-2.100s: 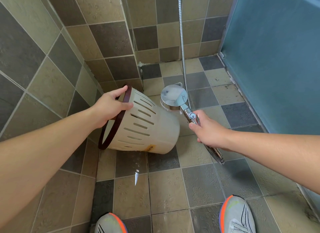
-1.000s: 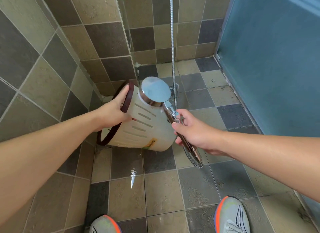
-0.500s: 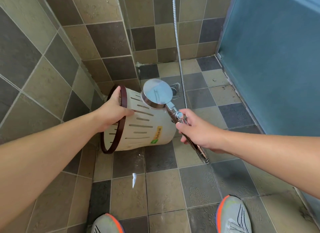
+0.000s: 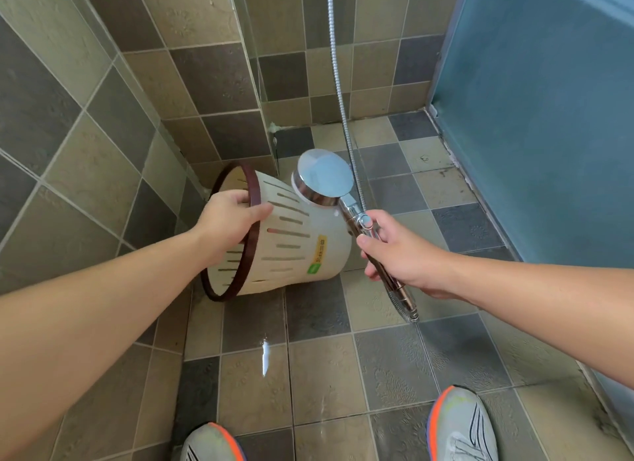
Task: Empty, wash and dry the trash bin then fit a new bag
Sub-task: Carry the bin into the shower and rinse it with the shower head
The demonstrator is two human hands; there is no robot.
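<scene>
A cream slotted trash bin (image 4: 291, 241) with a dark brown rim is held on its side above the tiled floor, its mouth facing left toward me. My left hand (image 4: 230, 220) grips its rim at the top, thumb on the outside wall. My right hand (image 4: 394, 251) grips the chrome handle of a shower head (image 4: 324, 177), whose round face sits right above the bin's base end. No water spray is visible. A yellow and green sticker shows on the bin's side.
The metal shower hose (image 4: 339, 83) hangs down from above behind the head. Tiled walls close in on the left and back, a blue frosted panel (image 4: 535, 117) on the right. A wet patch (image 4: 264, 354) glints on the floor. My two shoes (image 4: 459, 426) stand at the bottom.
The bin has rotated in my left hand, bringing its sticker round to the top side. The shower head went from beside the bin's base to over it and has stayed there.
</scene>
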